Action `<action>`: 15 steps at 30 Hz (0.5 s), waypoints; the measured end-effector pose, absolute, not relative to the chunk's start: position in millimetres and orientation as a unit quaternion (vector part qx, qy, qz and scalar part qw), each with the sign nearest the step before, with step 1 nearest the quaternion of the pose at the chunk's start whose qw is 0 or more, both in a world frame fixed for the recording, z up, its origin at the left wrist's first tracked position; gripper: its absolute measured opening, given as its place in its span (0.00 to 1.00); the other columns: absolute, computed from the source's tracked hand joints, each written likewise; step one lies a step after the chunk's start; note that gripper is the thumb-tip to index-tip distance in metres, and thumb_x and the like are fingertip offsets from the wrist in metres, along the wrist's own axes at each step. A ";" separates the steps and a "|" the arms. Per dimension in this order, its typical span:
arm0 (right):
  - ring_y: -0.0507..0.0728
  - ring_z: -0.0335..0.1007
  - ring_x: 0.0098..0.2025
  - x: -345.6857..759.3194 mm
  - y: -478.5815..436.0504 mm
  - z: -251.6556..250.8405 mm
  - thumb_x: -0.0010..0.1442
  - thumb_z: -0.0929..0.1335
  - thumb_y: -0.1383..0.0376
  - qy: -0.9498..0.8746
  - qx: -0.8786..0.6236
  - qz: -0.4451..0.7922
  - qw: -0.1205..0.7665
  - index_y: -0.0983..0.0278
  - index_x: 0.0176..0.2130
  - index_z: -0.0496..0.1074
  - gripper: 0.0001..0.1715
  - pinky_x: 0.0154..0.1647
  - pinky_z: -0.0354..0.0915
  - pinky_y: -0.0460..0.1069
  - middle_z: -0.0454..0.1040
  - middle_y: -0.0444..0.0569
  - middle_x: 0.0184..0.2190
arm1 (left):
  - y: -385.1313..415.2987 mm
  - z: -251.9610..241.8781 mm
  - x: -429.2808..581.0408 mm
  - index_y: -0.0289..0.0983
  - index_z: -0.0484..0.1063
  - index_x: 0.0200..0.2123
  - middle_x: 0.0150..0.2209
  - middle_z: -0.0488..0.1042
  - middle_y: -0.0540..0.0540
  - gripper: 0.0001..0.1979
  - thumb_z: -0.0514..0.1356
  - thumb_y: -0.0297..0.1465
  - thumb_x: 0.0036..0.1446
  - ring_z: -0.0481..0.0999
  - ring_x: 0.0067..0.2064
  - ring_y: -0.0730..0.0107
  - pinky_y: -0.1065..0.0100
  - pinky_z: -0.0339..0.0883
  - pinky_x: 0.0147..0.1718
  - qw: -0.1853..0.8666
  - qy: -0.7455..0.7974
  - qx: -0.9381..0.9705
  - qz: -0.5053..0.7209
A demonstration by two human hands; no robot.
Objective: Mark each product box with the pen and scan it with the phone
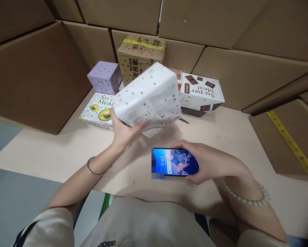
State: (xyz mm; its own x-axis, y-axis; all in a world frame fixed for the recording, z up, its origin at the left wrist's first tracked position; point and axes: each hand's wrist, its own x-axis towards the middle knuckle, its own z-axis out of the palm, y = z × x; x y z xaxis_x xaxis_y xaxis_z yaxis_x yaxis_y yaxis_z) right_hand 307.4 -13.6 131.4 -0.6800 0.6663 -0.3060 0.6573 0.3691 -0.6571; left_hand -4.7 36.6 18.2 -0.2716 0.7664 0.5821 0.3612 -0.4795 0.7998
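Note:
A white box point(148, 97) with small dark specks is tilted above the table, gripped near its lower left edge by my left hand point(124, 130). Printed text and a barcode show faintly on its near side. My right hand point(197, 159) is wrapped round one end of a smartphone point(175, 163), low over the table's near part. The phone's screen is lit, showing 9:43 and a blue wallpaper; its other end is blurred out by blocks. Behind the raised box, a white avocado box point(98, 108) is partly hidden on the left.
A purple box point(103, 76) stands on the left, beside a taped brown carton point(143, 49). A chocolate meal box point(202, 90) and an orange-red box point(179, 76) sit at the back right. A dark pen point(184, 120) lies on the table point(220, 133). Large cartons point(89, 44) wall the back.

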 end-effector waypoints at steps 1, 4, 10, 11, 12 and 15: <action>0.68 0.85 0.50 305.7 -9.1 123.6 0.46 0.78 0.64 -0.826 -0.411 0.385 0.005 0.54 0.62 0.72 0.45 0.46 0.78 0.58 0.85 0.49 0.54 | 35.8 26.4 -9.2 0.45 0.60 0.66 0.62 0.74 0.37 0.51 0.79 0.59 0.49 0.78 0.67 0.42 0.39 0.75 0.67 0.169 0.486 0.563 0.646; 0.70 0.85 0.51 299.4 6.8 95.0 0.48 0.77 0.61 -0.831 -0.452 0.321 0.045 0.57 0.63 0.70 0.44 0.47 0.77 0.58 0.85 0.53 0.55 | 35.5 51.8 -27.9 0.45 0.63 0.60 0.60 0.75 0.38 0.45 0.78 0.59 0.49 0.77 0.68 0.42 0.40 0.74 0.68 0.213 0.484 0.513 0.676; 0.74 0.85 0.53 290.4 34.4 43.7 0.48 0.77 0.57 -0.788 -0.538 0.271 0.129 0.59 0.66 0.66 0.49 0.46 0.77 0.60 0.84 0.59 0.58 | 37.8 92.4 -66.8 0.45 0.62 0.54 0.53 0.78 0.43 0.34 0.76 0.40 0.49 0.81 0.53 0.56 0.62 0.79 0.40 0.286 0.510 0.372 0.721; 0.75 0.85 0.54 290.0 36.7 37.1 0.48 0.76 0.56 -0.777 -0.550 0.270 0.143 0.60 0.66 0.66 0.50 0.47 0.77 0.62 0.84 0.60 0.58 | 37.7 96.7 -70.6 0.44 0.62 0.52 0.51 0.78 0.44 0.33 0.76 0.38 0.49 0.81 0.49 0.59 0.66 0.76 0.34 0.290 0.521 0.355 0.721; 0.75 0.84 0.54 289.6 38.3 31.1 0.47 0.76 0.56 -0.768 -0.559 0.269 0.157 0.61 0.67 0.65 0.50 0.49 0.77 0.63 0.83 0.61 0.58 | 37.2 100.2 -73.5 0.43 0.61 0.51 0.50 0.77 0.45 0.32 0.75 0.36 0.49 0.80 0.45 0.63 0.69 0.71 0.30 0.291 0.534 0.338 0.718; 0.76 0.83 0.57 288.9 40.6 15.3 0.48 0.75 0.55 -0.759 -0.566 0.260 0.192 0.61 0.67 0.64 0.50 0.52 0.78 0.65 0.82 0.62 0.59 | 33.4 104.2 -78.9 0.43 0.58 0.48 0.45 0.76 0.48 0.29 0.74 0.36 0.52 0.75 0.37 0.70 0.72 0.60 0.24 0.288 0.557 0.283 0.726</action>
State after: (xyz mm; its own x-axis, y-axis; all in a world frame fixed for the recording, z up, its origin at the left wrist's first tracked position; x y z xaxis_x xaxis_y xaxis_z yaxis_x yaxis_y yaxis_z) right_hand 288.9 40.6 15.3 -0.2857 0.9583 -0.0025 0.7589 0.2246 -0.6112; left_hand -78.9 33.4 104.2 -0.6739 0.7333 0.0901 -0.1024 -0.2135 0.9716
